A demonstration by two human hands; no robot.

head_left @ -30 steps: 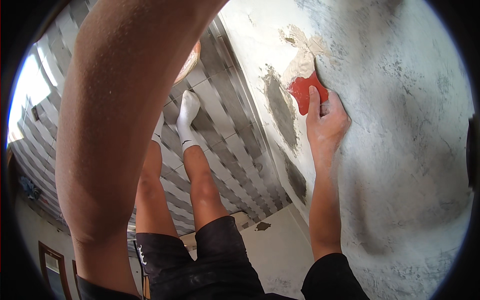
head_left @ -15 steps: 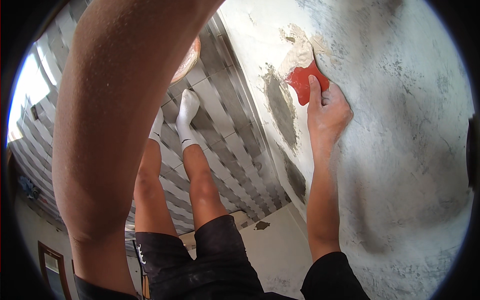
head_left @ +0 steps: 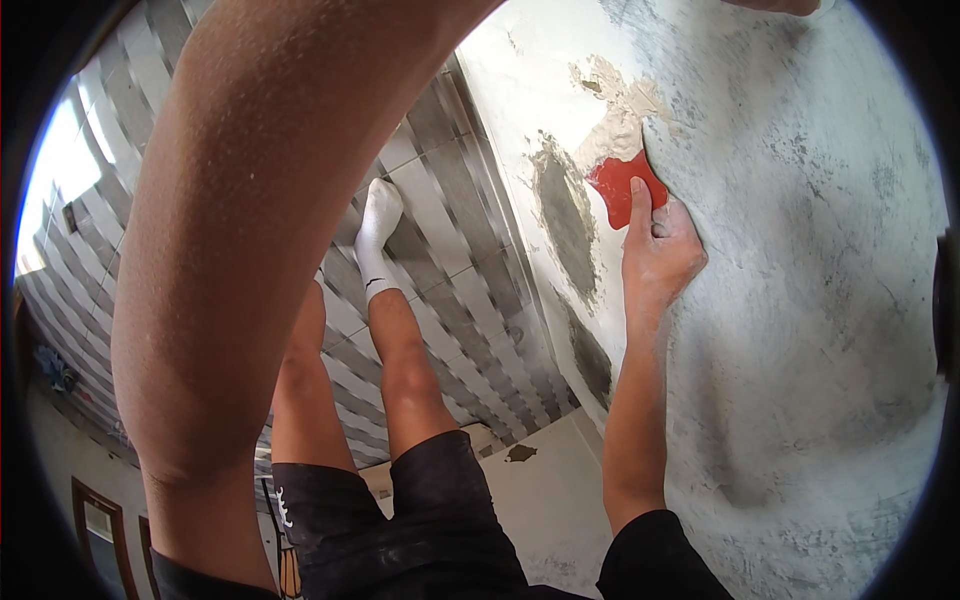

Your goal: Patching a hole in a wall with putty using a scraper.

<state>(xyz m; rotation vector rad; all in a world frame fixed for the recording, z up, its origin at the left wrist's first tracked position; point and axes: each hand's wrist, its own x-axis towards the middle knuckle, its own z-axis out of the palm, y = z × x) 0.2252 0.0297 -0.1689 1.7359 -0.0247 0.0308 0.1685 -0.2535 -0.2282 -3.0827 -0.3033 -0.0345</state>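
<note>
The red scraper [head_left: 627, 188] now sits lower, closer to the person [head_left: 440, 530], against beige putty [head_left: 612, 133] on the wall [head_left: 800, 280]. The right hand [head_left: 664, 252] pinches it, thumb [head_left: 637, 198] on its face, apparently for even pressure. The left hand's grip cannot be determined.

The scraper [head_left: 618, 190] is red, the paste [head_left: 617, 135] beige, the floor [head_left: 430, 215] grey-striped.

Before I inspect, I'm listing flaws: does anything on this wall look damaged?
Yes: left of the red scraper in the right hand, a ragged grey patch interrupts the pale wall; a darker patch shows lower in the view.
</note>
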